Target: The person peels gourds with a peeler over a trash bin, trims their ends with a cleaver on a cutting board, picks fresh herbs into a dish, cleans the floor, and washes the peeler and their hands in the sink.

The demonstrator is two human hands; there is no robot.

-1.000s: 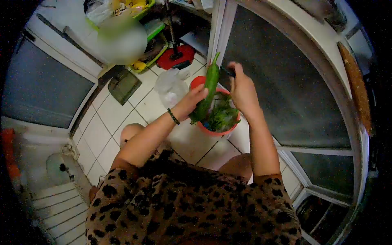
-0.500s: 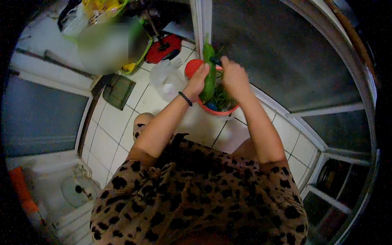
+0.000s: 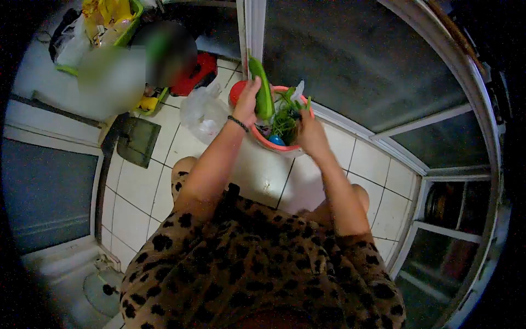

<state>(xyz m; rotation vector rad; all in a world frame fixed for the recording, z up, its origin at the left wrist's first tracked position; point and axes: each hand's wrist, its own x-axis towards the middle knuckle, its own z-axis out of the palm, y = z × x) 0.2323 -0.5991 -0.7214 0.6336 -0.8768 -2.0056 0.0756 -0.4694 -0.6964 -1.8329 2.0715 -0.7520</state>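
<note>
My left hand (image 3: 250, 101) is closed around a long green gourd (image 3: 264, 98), held slanting over the left side of a round bin with a pinkish-red rim (image 3: 268, 145). My right hand (image 3: 311, 133) is closed at the bin's right side, apart from the gourd, on a small dark peeler (image 3: 296, 115) that is partly hidden by the fingers. Inside the bin lie leafy green scraps (image 3: 284, 118) and a blue item (image 3: 276, 140). Behind my left hand shows a round red lid or flap (image 3: 236, 92).
A translucent plastic bag (image 3: 201, 116) sits on the tiled floor left of the bin. Farther left are a dustpan (image 3: 139, 141) and a red item (image 3: 198, 77). Glass panels with a white frame (image 3: 345, 119) stand close behind the bin and to its right.
My right hand has moved down and away from the gourd, where the peeler was against its upper part. The gourd now tilts more to the left, and more of the bin's contents shows.
</note>
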